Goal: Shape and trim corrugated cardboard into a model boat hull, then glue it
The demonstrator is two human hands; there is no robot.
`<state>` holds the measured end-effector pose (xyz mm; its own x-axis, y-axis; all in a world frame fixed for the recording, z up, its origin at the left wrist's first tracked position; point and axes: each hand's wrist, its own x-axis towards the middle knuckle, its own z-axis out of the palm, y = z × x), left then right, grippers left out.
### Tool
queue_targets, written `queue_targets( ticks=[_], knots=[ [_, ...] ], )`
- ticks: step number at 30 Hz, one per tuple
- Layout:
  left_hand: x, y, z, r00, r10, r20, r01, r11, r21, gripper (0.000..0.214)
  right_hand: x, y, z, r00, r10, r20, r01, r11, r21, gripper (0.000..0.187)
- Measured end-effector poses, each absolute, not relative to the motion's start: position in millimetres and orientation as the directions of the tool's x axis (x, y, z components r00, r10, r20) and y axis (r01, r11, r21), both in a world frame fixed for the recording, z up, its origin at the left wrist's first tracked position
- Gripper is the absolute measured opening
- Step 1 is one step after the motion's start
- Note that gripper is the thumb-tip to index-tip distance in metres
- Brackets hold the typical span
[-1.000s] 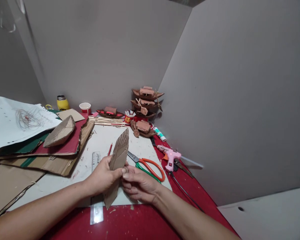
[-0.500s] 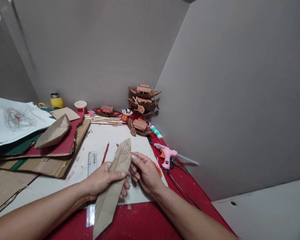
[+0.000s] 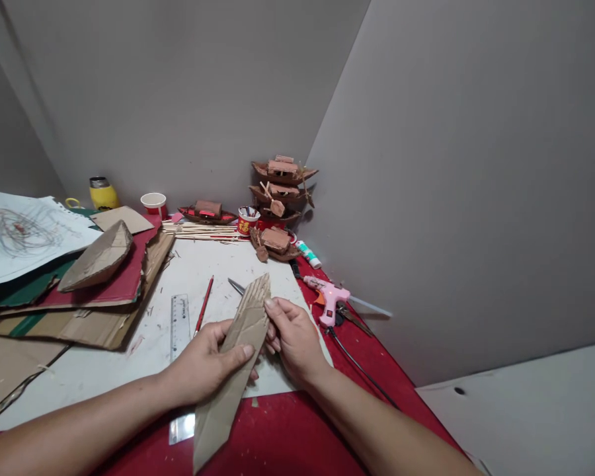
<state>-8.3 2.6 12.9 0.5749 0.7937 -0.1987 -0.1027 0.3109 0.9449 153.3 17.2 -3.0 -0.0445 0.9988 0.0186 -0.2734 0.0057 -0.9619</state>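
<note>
At 6 o'clock, low over the near edge of the white sheet [image 3: 193, 264] where red surface [image 3: 277, 433] begins: one cardboard piece [image 3: 228, 393], long, flat, held slantwise with its upper end towards 1 o'clock.

Left hand [image 3: 205, 367] grasps it at mid-length, thumb across the face, fingers behind. Right hand [image 3: 297, 337] pinches its right-hand edge near the top, thumb and finger closed on the card; other fingers curled.

State of the piece: ends cut to a slant, a few creases on the face, ridges showing near the upper tip. Outline looks finished. No second part joined to it; edge at the right hand looks ragged, so trimming or picking there seems incomplete. Whether glue is on it, cannot tell.

For comparison, 10 o'clock: open cardboard hull [image 3: 96, 258], bare, no roof. Just past 12: stacked model boats [image 3: 283, 169], brown, roofed, seemingly complete; another boat [image 3: 276, 240] just in front. The held piece appears well short of either stage.

Tools, all out of hand: pencil [image 3: 205, 305] at 11, ruler [image 3: 178, 320] at 10, scissors [image 3: 236, 286] at 12, mostly hidden; glue gun [image 3: 330, 301] at 2, stick loaded.
</note>
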Motion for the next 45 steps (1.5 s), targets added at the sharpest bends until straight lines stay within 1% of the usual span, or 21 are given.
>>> queue_targets(
  ticks=[5,10,16,18,22,25,28,30,32,35,37,39,42,45],
  knots=[
    [-6.3,2.0,17.1,0.534,0.825,-0.187,-0.207,0.342,0.917,0.029,152.5,11.5,-3.2,-0.132,0.991,0.022,-0.193,-0.005,-0.981,0.036],
    [-6.9,5.3,18.8,0.507,0.830,-0.232,-0.208,0.379,0.902,0.031,151.3,12.1,-2.1,-0.149,0.989,-0.001,-0.150,-0.023,-0.988,0.032],
    [-8.8,8.8,13.3,0.497,0.826,-0.266,-0.203,0.409,0.890,0.034,149.4,11.5,-1.3,-0.162,0.987,-0.002,-0.133,-0.024,-0.991,0.032],
    [-9.4,10.0,10.1,0.541,0.797,-0.269,-0.200,0.433,0.879,0.035,149.2,10.5,-0.3,-0.152,0.988,0.008,-0.140,-0.013,-0.990,0.031],
    [-10.2,11.0,4.7,0.674,0.676,-0.299,-0.182,0.544,0.819,0.029,150.9,11.6,-0.6,-0.093,0.996,0.016,-0.182,-0.001,-0.983,0.030],
    [-10.6,10.8,2.9,0.699,0.645,-0.310,-0.181,0.578,0.796,0.028,153.7,15.4,-3.1,-0.032,0.999,0.031,-0.191,0.024,-0.981,0.029],
    [-10.6,11.3,3.0,0.683,0.666,-0.300,-0.191,0.559,0.807,0.029,155.6,19.2,-4.7,0.044,0.998,0.045,-0.212,0.054,-0.976,0.029],
    [-10.2,11.9,3.2,0.672,0.683,-0.287,-0.197,0.538,0.819,0.030,156.0,21.0,-5.2,0.061,0.997,0.050,-0.227,0.063,-0.972,0.028],
    [-9.6,12.2,2.8,0.655,0.706,-0.270,-0.202,0.508,0.837,0.029,155.8,22.3,-6.2,0.027,0.999,0.031,-0.221,0.036,-0.975,0.029],
    [-8.2,11.9,2.0,0.621,0.748,-0.234,-0.189,0.433,0.881,0.030,155.0,22.9,-8.8,-0.072,0.997,-0.028,-0.192,-0.041,-0.980,0.031],
    [-6.9,10.5,2.2,0.593,0.775,-0.218,-0.169,0.384,0.908,0.032,154.0,21.4,-9.3,-0.103,0.994,-0.041,-0.165,-0.058,-0.985,0.031],
    [-5.4,8.4,2.9,0.566,0.798,-0.208,-0.145,0.345,0.927,0.034,152.6,17.9,-7.0,-0.095,0.995,-0.008,-0.128,-0.021,-0.992,0.031],
    [-3.6,5.1,3.6,0.554,0.814,-0.174,-0.118,0.284,0.952,0.035,150.0,10.9,0.4,-0.065,0.994,0.086,-0.067,0.082,-0.994,0.030],
    [-3.2,3.4,1.9,0.560,0.813,-0.159,-0.132,0.277,0.952,0.034,148.6,6.1,6.4,-0.040,0.989,0.140,-0.014,0.140,-0.990,0.029]
  ],
)
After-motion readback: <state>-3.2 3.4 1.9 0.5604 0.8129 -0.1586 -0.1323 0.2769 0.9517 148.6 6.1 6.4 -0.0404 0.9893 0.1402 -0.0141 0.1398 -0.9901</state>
